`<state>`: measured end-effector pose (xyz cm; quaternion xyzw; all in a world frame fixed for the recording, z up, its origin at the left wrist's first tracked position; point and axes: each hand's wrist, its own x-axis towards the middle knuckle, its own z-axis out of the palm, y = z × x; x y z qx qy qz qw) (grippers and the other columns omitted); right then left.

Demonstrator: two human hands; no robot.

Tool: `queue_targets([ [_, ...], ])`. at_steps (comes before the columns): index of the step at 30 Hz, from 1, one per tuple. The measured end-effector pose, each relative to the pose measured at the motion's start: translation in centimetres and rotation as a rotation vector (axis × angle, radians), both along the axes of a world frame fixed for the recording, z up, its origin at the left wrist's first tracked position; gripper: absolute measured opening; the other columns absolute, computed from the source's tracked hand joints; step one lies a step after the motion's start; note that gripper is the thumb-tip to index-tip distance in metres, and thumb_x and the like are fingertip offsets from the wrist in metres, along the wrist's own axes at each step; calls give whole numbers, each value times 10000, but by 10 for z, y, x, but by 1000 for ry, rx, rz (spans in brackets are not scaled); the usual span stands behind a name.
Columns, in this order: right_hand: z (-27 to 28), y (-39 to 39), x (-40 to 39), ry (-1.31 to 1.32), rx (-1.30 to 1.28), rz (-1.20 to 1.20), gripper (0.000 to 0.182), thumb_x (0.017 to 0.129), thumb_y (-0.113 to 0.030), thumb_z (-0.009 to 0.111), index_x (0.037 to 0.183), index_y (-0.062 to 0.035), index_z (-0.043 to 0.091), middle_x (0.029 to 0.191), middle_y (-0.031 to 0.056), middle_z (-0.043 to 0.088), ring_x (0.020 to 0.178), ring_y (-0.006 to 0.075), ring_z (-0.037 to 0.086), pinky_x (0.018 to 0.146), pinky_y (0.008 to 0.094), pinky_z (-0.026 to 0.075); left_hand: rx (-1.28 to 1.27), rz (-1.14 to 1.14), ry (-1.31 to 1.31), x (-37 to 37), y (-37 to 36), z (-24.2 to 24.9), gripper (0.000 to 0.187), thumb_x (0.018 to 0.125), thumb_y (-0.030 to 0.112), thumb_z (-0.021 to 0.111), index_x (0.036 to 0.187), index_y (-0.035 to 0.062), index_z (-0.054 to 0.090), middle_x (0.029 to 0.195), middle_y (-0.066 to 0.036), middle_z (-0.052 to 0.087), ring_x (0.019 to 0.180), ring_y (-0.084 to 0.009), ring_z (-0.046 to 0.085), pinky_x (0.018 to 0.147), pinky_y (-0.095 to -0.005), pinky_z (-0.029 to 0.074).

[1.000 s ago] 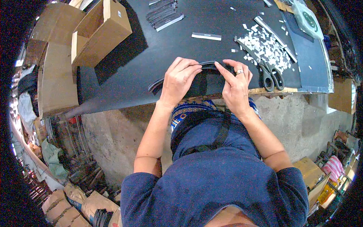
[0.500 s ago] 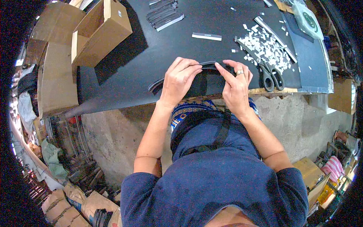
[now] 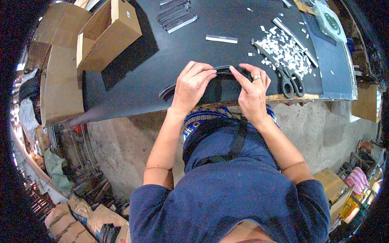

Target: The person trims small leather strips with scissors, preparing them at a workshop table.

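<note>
A dark, bendy strip (image 3: 167, 90) runs in a curve through both hands above the near edge of the black table. My left hand (image 3: 191, 87) is closed on it, thumb and fingers pinching it, while its free end sticks out to the left. The strip's other end is at the fingertips of my right hand (image 3: 254, 90), which wears a ring and pinches there. Close to the right hand lie scissors (image 3: 288, 83) with dark handles. Past the hands, a single flat strip (image 3: 221, 39) with a white edge rests on the table.
Many small white pieces (image 3: 285, 48) are scattered at the right, with a long strip (image 3: 298, 42) across them. A stack of dark strips (image 3: 175, 16) lies at the back. An open cardboard box (image 3: 107, 44) stands at the left. A plastic container (image 3: 329, 22) sits at the back right.
</note>
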<state>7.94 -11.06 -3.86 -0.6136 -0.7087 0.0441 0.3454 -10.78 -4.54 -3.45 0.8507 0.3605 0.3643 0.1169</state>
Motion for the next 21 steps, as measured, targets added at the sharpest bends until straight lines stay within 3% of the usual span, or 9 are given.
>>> queue_targets([
  [21, -1, 1, 0, 4, -1, 3, 543, 724, 35, 535, 1202, -195, 650, 1190, 108, 556, 1118, 300, 482, 964, 444, 325, -8, -6, -5, 0, 0, 1, 128, 744, 62, 727, 865, 33, 698, 915, -71, 680, 856, -245, 626, 755, -345, 505],
])
